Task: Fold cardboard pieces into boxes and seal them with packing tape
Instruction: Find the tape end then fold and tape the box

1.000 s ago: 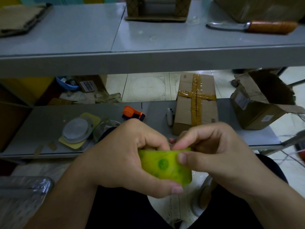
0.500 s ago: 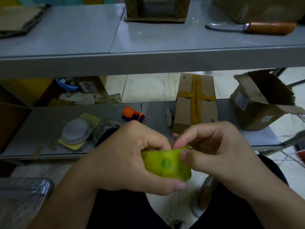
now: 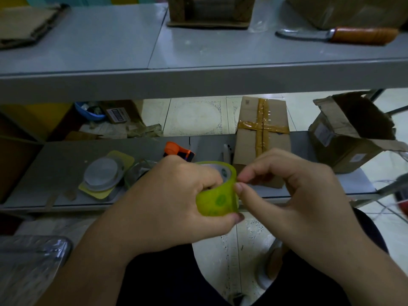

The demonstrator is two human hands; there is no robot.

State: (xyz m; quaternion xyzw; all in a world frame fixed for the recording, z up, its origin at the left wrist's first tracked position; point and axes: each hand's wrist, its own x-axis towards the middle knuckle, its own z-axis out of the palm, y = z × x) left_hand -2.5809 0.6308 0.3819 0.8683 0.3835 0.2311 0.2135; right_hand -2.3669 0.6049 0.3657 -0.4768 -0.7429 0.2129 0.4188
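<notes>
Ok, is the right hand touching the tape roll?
Touching. Head view: the right hand has its thumb tip and forefinger against the tape roll at its right edge, no gap.

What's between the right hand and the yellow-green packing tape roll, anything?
Nothing visible. The right hand has its thumb and forefinger tips against the right rim of the yellow-green packing tape roll, which the left hand grips.

Upper shelf [image 3: 198, 82] overhanging, taped box [image 3: 249, 138] ahead, open box [image 3: 344, 149] right
</notes>
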